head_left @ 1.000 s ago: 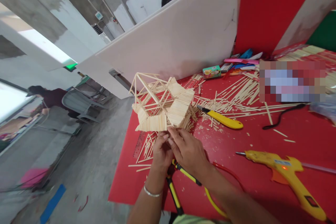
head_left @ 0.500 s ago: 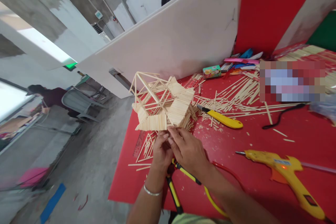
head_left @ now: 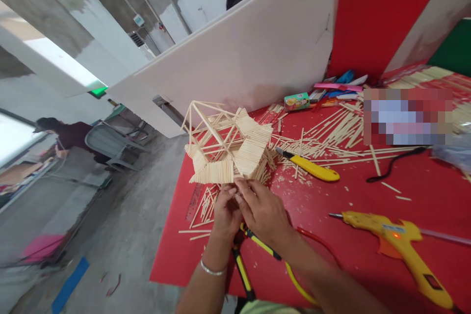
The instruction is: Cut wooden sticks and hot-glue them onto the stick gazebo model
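A model built of thin wooden sticks (head_left: 228, 144) stands on the red table (head_left: 331, 250), with a framed peak at its left and panelled sides. My left hand (head_left: 225, 211) and my right hand (head_left: 263, 211) meet just below its near edge. Both have their fingers pinched together at the lower panel's edge; whatever they pinch is too small to make out. A silver bangle is on my left wrist. Under my hands lie yellow-and-black pliers (head_left: 245, 265).
A yellow glue gun (head_left: 397, 248) lies at the right with its light on. A yellow utility knife (head_left: 311, 167) and loose sticks (head_left: 342, 132) lie behind. A white board (head_left: 250, 54) stands at the back. A person sits far left beside a chair (head_left: 110, 144).
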Motion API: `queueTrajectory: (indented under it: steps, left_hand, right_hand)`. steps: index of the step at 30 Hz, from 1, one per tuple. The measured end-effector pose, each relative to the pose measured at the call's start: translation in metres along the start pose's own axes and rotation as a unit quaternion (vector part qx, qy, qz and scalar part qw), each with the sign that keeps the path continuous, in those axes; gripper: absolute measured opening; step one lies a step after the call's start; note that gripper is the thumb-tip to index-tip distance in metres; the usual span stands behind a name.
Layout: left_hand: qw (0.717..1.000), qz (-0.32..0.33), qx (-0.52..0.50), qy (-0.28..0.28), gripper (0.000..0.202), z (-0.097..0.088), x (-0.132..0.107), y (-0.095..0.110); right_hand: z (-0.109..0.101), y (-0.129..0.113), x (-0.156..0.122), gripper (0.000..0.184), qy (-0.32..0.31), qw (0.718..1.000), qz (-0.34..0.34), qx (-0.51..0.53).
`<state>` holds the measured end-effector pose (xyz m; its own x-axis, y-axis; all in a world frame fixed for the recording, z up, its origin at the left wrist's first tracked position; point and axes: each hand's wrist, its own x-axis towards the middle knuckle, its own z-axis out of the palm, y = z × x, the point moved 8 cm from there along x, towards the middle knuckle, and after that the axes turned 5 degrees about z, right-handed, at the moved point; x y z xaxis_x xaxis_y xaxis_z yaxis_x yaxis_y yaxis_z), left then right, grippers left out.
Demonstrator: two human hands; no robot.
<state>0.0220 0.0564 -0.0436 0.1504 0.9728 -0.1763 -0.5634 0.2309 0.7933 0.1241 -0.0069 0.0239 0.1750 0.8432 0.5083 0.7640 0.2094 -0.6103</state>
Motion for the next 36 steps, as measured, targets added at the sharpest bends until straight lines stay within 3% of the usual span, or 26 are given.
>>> queueTrajectory:
  steps: [7, 14, 21, 26, 33, 36]
  left_hand:
    - [1.0, -0.023, -0.014, 0.005, 0.012, 0.006, -0.006, 0.002]
    - [0.999, -0.017, -0.033, -0.02, 0.012, -0.003, 0.003, -0.007]
    - [0.996, -0.015, -0.032, -0.079, 0.018, 0.007, -0.003, -0.006]
    - [0.998, -0.005, -0.01, -0.069, 0.015, 0.01, 0.0, -0.005]
    - [0.993, -0.021, 0.059, -0.097, 0.018, 0.016, -0.005, -0.006]
    - [0.988, -0.037, 0.071, -0.133, 0.019, 0.02, -0.01, -0.014]
  right_hand:
    - [-0.013, -0.01, 0.002, 0.039, 0.04, 0.999, -0.025, -0.006]
    - [0.0, 0.0, -0.001, 0.044, -0.013, 1.0, 0.009, -0.006]
    - [0.002, 0.002, -0.002, 0.041, 0.007, 0.999, -0.003, 0.041]
    - [0.003, 0.006, 0.001, 0.04, -0.003, 1.0, 0.01, 0.027]
    - [-0.011, -0.004, -0.009, 0.038, -0.041, 0.999, 0.032, 0.006]
    - [-0.021, -0.002, -0.017, 0.038, -0.063, 0.997, 0.043, -0.009]
